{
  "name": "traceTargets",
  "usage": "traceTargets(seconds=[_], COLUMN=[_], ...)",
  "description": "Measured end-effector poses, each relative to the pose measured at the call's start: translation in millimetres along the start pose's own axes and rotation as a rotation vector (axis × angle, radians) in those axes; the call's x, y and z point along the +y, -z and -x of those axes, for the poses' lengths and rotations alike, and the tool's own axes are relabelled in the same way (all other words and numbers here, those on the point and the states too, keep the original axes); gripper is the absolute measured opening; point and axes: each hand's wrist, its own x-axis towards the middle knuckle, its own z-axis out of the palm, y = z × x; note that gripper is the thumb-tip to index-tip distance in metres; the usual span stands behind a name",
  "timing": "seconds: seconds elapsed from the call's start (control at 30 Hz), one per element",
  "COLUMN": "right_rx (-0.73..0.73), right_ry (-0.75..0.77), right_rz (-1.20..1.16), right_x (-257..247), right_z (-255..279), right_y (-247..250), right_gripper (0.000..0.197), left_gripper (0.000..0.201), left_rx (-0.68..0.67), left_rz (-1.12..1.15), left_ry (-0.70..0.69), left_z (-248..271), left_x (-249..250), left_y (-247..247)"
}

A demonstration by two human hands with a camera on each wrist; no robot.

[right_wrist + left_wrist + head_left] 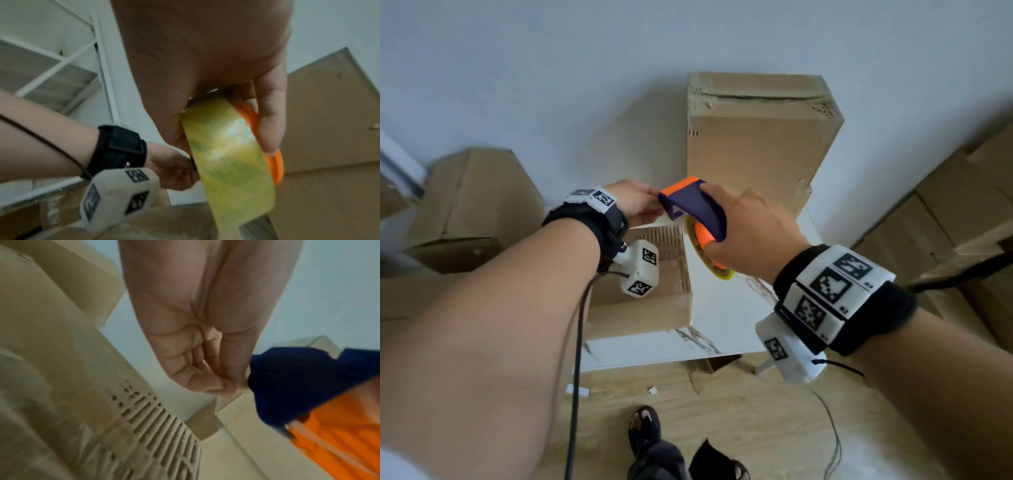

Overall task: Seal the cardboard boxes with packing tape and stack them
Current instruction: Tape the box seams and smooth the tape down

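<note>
- Head view: right hand [750,233] grips the purple-and-orange dispenser [693,209] above a low box [640,301] on the white table [726,308]; left hand [635,202] pinches at the dispenser's front end; a tall box [760,144] stands behind (wrist bands carry black-and-white square markers, no readable writing)
- Left wrist view: fingers [207,382] close together against the dispenser's blue nose, blurred
- Right wrist view: fingers [269,123] wrap the yellowish tape roll [228,155] and its orange hub
</note>
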Motion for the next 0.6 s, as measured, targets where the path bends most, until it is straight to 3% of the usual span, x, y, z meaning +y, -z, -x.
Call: traceTargets(seconds=[0.13, 0.27, 0.43, 0.6], right_rx=[0.002, -0.022, -0.006, -0.021], right_ry=[0.050, 0.014, -0.067, -0.104], right_rz=[-0.006, -0.015, -0.085, -0.081], right_x=[-15, -22, -30, -41], right_z=[3, 9, 31, 44], right_y=[21, 27, 22, 18], right_gripper=[0.047, 0.035, 0.041, 0.034], left_gripper=[0.018, 0.012, 0.026, 0.019], left_rx=[-0.029, -0.073, -0.131, -0.174], left_rz=[0.173, 0.121, -0.318, -0.510], left_ry=[0.127, 0.136, 0.010, -0.079], left_z=[12, 22, 21, 2], left_x=[4, 9, 24, 23], left_y=[0, -9, -15, -8])
